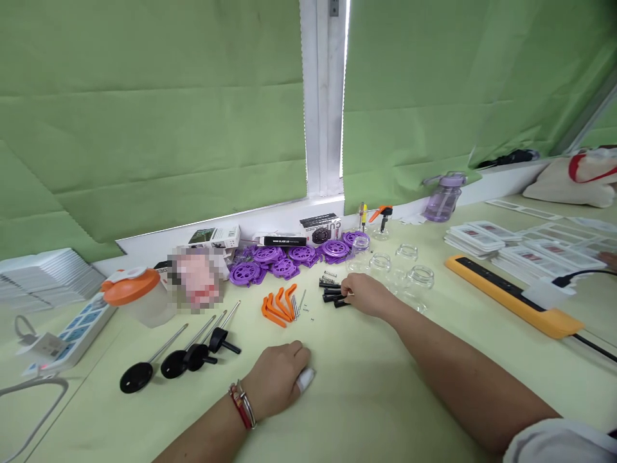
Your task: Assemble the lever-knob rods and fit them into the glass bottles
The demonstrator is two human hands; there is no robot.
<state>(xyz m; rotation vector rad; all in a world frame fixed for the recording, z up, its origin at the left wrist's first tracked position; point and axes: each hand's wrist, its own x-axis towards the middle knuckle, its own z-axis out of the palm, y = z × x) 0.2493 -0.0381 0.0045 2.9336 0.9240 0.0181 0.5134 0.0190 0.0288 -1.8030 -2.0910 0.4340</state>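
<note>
My right hand reaches over the table, its fingers pinched at the ends of several short black tubes. Small metal springs lie just behind the tubes. My left hand rests on the table nearer to me in a loose fist, with a white wrap on the thumb and nothing visible in it. Orange levers lie between the hands and farther back, beside thin metal pins. Clear glass jars stand right of my right hand. Black round lids with metal rods lie to the left.
Purple slotted discs are heaped at the back by small boxes. An orange-lidded shaker and a white power strip stand left. A yellow power strip, stacked cards and a purple bottle are right.
</note>
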